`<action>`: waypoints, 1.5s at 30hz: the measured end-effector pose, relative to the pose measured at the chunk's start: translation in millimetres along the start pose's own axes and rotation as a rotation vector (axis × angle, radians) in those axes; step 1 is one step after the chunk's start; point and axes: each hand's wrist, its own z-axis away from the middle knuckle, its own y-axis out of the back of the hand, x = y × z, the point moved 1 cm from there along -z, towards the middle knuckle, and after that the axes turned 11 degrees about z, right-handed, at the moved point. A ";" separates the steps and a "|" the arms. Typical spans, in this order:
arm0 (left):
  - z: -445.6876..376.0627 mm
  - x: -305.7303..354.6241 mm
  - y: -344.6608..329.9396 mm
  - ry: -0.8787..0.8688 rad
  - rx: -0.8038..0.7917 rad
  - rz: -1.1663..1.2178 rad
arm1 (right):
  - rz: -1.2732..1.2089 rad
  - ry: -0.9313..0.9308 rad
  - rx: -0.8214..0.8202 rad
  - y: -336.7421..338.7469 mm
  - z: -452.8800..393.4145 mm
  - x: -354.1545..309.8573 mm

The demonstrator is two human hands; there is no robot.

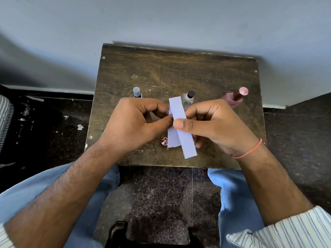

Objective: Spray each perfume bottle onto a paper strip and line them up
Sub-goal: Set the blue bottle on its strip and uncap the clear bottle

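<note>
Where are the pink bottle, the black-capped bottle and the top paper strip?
pink bottle (232,100): head view, on its glass body.
black-capped bottle (191,93): head view, on its cap.
top paper strip (188,144): head view, on its lower half.

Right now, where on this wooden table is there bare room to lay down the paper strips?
Bare wood runs across the table behind the three bottles: clear-capped, black-capped and pink. The middle is crowded by the left hand, right hand and paper strips.
</note>
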 end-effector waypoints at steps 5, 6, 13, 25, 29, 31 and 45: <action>0.8 1.4 0.9 -0.014 -0.032 -0.041 | 0.033 0.023 0.009 -5.1 -3.5 1.4; 1.0 2.0 1.3 -0.015 -0.040 -0.035 | 0.043 0.031 0.003 -5.4 -3.9 1.6; 0.5 11.5 1.6 -0.117 -0.069 -0.059 | 0.051 0.040 -0.042 -5.6 -3.7 -0.7; -1.9 8.1 1.6 -0.146 -0.031 -0.090 | -0.014 0.022 -0.058 -7.1 0.1 2.4; -0.3 8.7 1.1 -0.164 -0.022 -0.182 | -0.046 0.072 -0.074 -8.8 0.0 3.0; 0.8 10.4 0.6 -0.180 -0.033 -0.211 | -0.111 0.059 -0.070 -8.7 -0.3 5.5; -1.3 10.1 2.8 -0.171 -0.032 -0.351 | -0.450 0.142 -0.204 -9.3 5.8 5.2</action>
